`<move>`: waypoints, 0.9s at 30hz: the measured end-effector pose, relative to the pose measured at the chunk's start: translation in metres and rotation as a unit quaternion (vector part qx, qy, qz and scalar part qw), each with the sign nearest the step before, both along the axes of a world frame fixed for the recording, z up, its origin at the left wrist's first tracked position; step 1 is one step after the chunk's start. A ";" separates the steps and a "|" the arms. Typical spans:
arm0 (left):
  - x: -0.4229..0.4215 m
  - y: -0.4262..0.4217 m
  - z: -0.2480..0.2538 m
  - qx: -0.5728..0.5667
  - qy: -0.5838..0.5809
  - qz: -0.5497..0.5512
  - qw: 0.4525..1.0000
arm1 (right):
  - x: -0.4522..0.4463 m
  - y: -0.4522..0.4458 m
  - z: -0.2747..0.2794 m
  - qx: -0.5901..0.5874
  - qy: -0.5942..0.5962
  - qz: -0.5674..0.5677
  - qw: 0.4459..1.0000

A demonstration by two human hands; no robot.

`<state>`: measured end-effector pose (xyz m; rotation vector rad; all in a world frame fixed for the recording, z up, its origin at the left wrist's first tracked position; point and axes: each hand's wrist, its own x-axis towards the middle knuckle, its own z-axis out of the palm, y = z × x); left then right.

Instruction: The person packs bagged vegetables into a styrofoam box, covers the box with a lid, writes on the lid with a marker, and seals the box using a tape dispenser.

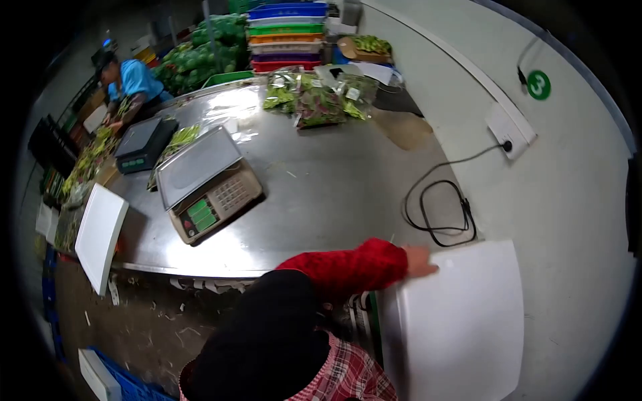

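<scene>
One hand shows, at the end of a red sleeve that bends across from the lower middle; I take it for my left hand (421,261). It rests at the far left corner of a large white foam box (461,321), touching its top edge. Blur hides how its fingers are bent. The box's top is plain white, and its left side lies in shadow. My right hand does not show. Just beyond my left hand, a looped black power cord (435,230) lies on the metal table (328,194).
Two scales stand on the table: a beige one (214,194) and a dark one (144,144). Bagged leafy greens (317,103) lie near stacked coloured crates (286,40). A white foam panel (100,234) leans at the left edge. A person in blue (137,80) handles greens behind.
</scene>
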<state>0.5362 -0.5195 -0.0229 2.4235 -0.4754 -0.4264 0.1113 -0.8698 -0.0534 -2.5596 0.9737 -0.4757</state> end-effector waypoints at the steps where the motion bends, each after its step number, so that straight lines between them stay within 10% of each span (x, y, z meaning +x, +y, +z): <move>1: 0.008 0.009 -0.007 -0.037 0.078 -0.028 0.996 | 0.008 -0.001 0.002 0.009 0.002 0.005 1.000; 12: 0.023 0.005 0.000 0.083 0.143 -0.026 0.986 | 0.048 -0.029 0.003 0.067 -0.013 0.087 0.994; 15: 0.032 0.011 -0.024 0.099 0.161 0.003 0.982 | 0.015 -0.047 0.013 0.007 -0.076 0.304 0.950; 17: 0.026 0.023 -0.009 0.066 0.142 0.014 0.988 | -0.001 -0.034 0.023 0.072 -0.010 0.215 0.974; 18: 0.031 0.031 0.009 0.051 0.151 0.024 0.987 | 0.006 -0.013 0.029 0.135 0.066 -0.006 0.989; 22: 0.031 0.028 0.011 0.056 0.141 -0.010 0.988 | 0.018 -0.017 0.020 0.132 0.040 -0.012 0.990; 25: 0.036 0.011 0.011 0.051 0.189 -0.032 0.980 | 0.013 -0.044 0.004 0.404 -0.125 -0.049 0.905; 27: 0.037 -0.001 0.027 0.018 0.186 -0.101 0.977 | 0.011 -0.012 0.068 0.321 -0.008 -0.153 0.935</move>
